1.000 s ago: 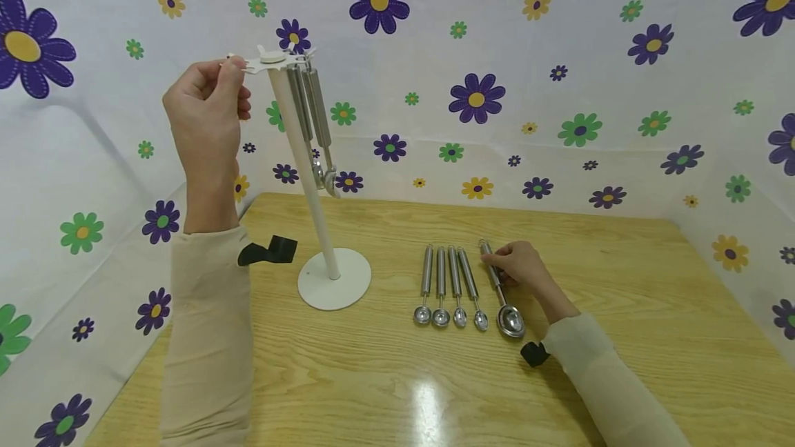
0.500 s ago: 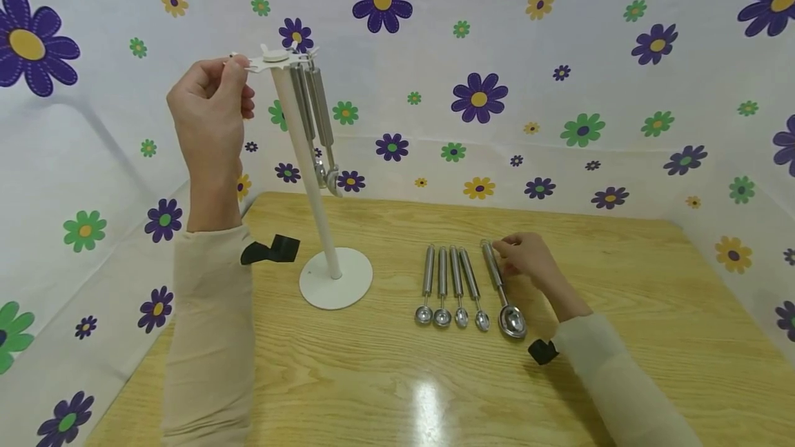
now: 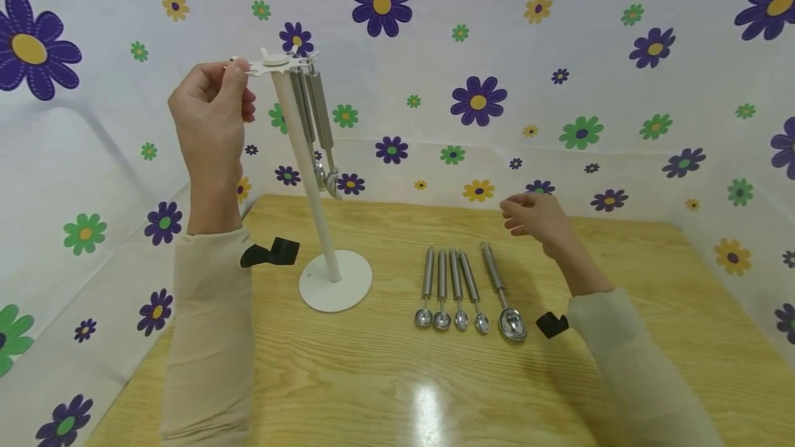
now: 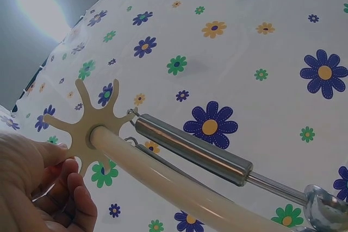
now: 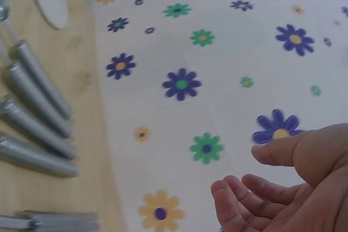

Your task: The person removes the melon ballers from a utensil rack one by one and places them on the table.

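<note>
A white utensil stand (image 3: 315, 199) rises from a round base, with a star-shaped ring of hooks on top. My left hand (image 3: 208, 116) pinches one arm of that hook ring (image 4: 81, 139) between thumb and fingers. Two steel scoops (image 3: 321, 112) hang by their handle loops on the ring's right side. My right hand (image 3: 539, 219) is raised over the table's back part, fingers relaxed and holding nothing. Below it and to the left lies a larger steel scoop (image 3: 493, 269), apart from the hand. Several small steel scoops (image 3: 442, 278) lie in a row to its left.
The wooden table (image 3: 348, 378) carries the stand's base (image 3: 323, 295) left of the scoops. A white cloth with printed flowers (image 3: 397, 81) encloses the back and sides. A black strap (image 3: 271, 252) sticks out from the left sleeve.
My right hand has let go of the larger scoop's handle and lifted up and away toward the back, leaving the scoop lying on the table. My left hand keeps its pinch on the hook ring.
</note>
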The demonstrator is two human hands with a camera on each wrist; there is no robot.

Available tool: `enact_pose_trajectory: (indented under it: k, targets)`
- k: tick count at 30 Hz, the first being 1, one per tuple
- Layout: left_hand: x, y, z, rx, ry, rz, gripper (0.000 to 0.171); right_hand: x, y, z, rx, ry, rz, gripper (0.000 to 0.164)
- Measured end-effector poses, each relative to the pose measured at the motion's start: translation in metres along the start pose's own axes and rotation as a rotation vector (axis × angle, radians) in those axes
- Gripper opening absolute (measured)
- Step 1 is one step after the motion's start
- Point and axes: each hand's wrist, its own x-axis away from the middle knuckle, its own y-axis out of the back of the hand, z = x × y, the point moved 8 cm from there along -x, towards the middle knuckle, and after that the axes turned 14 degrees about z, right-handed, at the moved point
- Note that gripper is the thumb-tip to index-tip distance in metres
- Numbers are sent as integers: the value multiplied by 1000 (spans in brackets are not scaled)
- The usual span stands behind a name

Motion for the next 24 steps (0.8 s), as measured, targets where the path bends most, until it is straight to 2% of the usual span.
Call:
enact_pose_trajectory:
  k: [6,12,18,24]
  targets:
    - [1,-1,-1,11,0,-2,16,10,23,47,39,75,-50,56]
    - [0,-1,0,18,-2,2,16,19,44,82,77,94,-102,61]
    - [-2,-1,0,-3,13,3,16,25,55,110,60,150,-125,58]
    - [-3,0,-2,-37,10,3,18,28,56,122,64,157,-136,57]
